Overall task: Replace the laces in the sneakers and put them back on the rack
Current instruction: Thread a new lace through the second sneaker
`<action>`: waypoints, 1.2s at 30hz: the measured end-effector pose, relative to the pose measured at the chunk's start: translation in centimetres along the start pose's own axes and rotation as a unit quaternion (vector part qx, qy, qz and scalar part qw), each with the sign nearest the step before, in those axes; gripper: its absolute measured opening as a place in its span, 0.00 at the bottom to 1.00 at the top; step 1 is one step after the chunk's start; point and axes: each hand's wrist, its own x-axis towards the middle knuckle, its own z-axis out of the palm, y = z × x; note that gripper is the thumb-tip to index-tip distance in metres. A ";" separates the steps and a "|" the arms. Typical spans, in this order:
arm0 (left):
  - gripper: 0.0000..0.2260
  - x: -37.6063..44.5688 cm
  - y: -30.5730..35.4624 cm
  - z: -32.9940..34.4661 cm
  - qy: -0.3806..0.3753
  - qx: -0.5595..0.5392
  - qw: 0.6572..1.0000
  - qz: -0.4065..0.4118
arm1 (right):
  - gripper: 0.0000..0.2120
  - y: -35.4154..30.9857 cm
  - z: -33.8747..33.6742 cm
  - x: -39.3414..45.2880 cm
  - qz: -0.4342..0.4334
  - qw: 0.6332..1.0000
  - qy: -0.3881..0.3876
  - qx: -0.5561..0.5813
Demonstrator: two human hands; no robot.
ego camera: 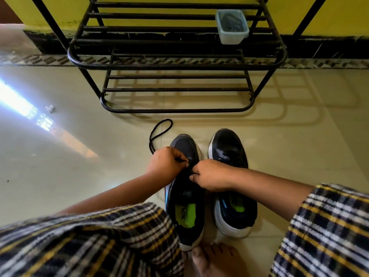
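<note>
Pinching lace (pixel 159 132) over left sneaker (pixel 185 196).

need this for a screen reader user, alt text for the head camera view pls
Both hands, left hand and right hand, pinch a black lace over the left sneaker on the floor; the right sneaker stands beside it, before a black shoe rack holding a plastic container.

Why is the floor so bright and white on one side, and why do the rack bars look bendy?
Head view: sunlight glares off the shiny beige tiled floor at left, washing it white; the black metal shoe rack casts striped shadows rightward; the wide-angle lens curves its straight bars.
</note>
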 end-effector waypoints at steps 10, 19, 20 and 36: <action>0.05 -0.4 -0.7 1.3 0.027 -0.047 0.998 -0.031 | 0.17 -0.2 -0.2 -0.2 -0.010 1.000 -0.004 -0.015; 0.04 -0.1 -0.7 1.2 -0.004 -0.107 0.993 -0.052 | 0.17 -0.2 0.0 0.1 0.007 1.000 0.004 -0.008; 0.05 -0.1 -0.7 1.2 -0.007 -0.111 0.992 -0.053 | 0.17 -0.2 0.0 0.1 0.008 1.000 0.004 -0.007; 0.07 -0.5 -0.7 1.9 0.017 -0.173 0.978 -0.111 | 0.18 -0.2 0.1 0.0 -0.009 1.000 0.015 -0.018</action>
